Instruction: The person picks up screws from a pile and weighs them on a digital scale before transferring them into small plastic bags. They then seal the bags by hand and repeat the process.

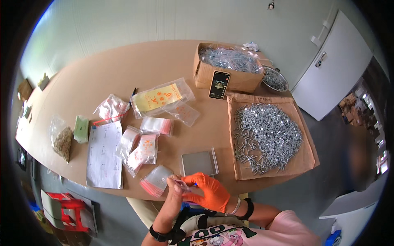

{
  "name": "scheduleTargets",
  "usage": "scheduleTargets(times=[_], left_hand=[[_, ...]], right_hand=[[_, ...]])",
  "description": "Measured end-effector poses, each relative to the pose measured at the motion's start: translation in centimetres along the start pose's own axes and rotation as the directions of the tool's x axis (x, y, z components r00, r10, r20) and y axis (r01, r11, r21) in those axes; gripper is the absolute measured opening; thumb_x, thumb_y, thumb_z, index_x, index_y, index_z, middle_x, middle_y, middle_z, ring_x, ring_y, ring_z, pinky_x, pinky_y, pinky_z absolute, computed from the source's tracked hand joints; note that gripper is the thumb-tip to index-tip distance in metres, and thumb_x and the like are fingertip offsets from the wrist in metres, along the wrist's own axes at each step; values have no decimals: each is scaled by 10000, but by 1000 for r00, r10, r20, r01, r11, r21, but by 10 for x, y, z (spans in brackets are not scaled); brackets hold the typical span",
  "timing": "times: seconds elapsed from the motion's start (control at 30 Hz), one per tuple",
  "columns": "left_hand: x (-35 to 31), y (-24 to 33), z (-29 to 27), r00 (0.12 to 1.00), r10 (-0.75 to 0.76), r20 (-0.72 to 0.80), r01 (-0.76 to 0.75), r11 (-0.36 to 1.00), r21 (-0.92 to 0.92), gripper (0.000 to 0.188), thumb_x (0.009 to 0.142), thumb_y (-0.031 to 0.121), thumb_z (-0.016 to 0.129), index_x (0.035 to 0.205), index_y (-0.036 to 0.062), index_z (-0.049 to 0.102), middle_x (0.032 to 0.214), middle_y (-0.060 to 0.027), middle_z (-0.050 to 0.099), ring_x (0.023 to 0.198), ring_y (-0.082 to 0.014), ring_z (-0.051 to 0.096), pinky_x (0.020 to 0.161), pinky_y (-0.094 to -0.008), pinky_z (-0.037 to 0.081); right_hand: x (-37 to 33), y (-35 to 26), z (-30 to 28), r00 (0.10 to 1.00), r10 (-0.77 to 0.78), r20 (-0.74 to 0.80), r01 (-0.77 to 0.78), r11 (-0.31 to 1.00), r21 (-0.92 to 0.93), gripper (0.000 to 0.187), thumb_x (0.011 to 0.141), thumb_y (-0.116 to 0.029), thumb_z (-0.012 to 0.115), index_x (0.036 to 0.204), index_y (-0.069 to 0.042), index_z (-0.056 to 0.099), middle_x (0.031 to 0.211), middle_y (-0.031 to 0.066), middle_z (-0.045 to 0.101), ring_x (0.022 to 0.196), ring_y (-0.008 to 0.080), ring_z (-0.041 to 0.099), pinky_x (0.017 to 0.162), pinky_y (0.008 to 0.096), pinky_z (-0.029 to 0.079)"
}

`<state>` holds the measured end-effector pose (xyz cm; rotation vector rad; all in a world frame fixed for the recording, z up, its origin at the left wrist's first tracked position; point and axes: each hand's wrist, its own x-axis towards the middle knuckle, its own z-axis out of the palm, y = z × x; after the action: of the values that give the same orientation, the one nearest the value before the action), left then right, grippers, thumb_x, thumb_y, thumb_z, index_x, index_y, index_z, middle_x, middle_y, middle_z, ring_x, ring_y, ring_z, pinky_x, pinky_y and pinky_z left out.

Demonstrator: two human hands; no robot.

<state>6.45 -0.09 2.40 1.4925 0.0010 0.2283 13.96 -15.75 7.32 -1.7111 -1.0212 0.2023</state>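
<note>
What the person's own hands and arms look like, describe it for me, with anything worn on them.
The right hand wears a bright orange glove; beyond its cuff come a thin pale bracelet and a wide black band. A pale pink sleeve covers the upper right arm. The left hand shows no glove; a black wristband circles that wrist.

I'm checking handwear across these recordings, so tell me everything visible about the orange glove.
The orange glove covers the person's right hand and ends near the wrist, just short of a pale bracelet. It is plain bright orange, looks like thin rubber, and follows the bent fingers, which point toward the bare left hand. It is by the table's near edge. Exactly what its fingertips touch is unclear.
</note>
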Motion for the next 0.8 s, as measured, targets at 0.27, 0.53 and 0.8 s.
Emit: scheduleTargets(times=[0.27,0.53,0.8], left_hand=[[-12,44,-4,967,-44,-253,50,999,20,61,953,11,675,953,-50,680,894,-62,707,839,-138,671,797,-251,519],[-15,53,3,956,-86,-281,74,996,-50,101,911,47,746,950,-15,676,864,-7,667,790,-66,591,727,-202,452],[-12,55,6,990,-62,-125,63,998,9,77,918,-18,696,964,-32,635,978,-71,654,917,-132,603,836,-254,471]], right_hand=[[-9,-2,-11,978,174,-116,-139,955,262,182,961,-121,681,1138,-76,687,1055,86,732,799,174,695,723,308,556],[-15,-5,-18,982,137,-132,-92,948,305,135,978,-146,662,1101,-94,680,981,67,714,789,197,693,700,315,551],[-15,-5,-14,992,116,-47,-99,955,279,112,958,-148,672,1053,-92,659,980,56,676,880,204,681,730,315,575]])
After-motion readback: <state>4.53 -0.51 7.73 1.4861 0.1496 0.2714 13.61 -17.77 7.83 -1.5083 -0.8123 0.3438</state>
